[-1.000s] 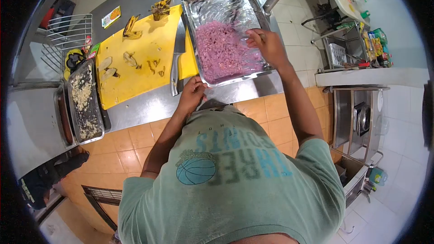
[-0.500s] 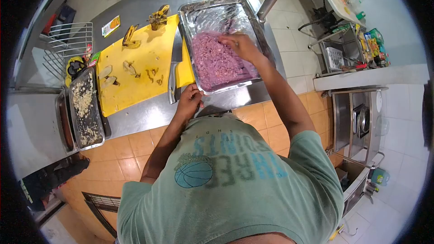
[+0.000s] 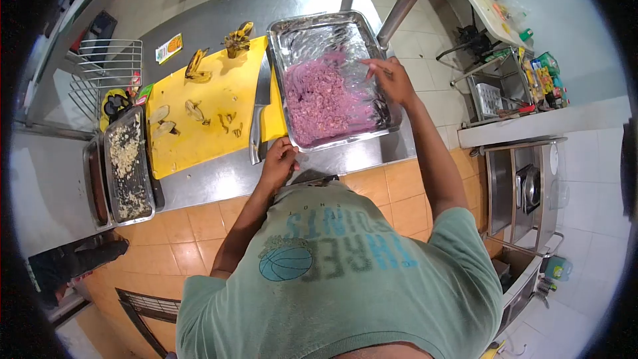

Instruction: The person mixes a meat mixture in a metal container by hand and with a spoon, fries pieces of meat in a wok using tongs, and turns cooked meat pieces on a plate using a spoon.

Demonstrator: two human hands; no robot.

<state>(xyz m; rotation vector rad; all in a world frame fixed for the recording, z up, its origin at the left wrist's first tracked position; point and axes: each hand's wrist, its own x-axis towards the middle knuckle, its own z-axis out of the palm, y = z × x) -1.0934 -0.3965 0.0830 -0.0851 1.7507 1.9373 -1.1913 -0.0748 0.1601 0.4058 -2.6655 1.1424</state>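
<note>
A rectangular metal tray (image 3: 276, 73) holds a lumpy purple mixture (image 3: 322, 103), smeared thinly toward the tray's right and far sides. My right hand (image 3: 392, 80) is over the right part of the tray, fingers stretched leftward and apart, with nothing visible between them. At the tray's near left corner, my left hand (image 3: 280, 158) has its fingers curled against the rim. Left of the tray, a large knife (image 3: 260, 110) lies on a yellow cutting board (image 3: 219, 86), its blade pointing away from me.
Banana peels (image 3: 197, 66) and darkened scraps lie on the board. A second tray (image 3: 138, 186) with pale crumbly pieces stands at the left, near a wire rack (image 3: 109, 60). Beyond the board lies a small packet (image 3: 169, 48). A metal post (image 3: 405, 6) rises by the tray's far right.
My right hand has moved right, from above the mixture to the tray's right side, and its fingers have spread. The mixture looks more smeared there. My left hand stays at the corner.
</note>
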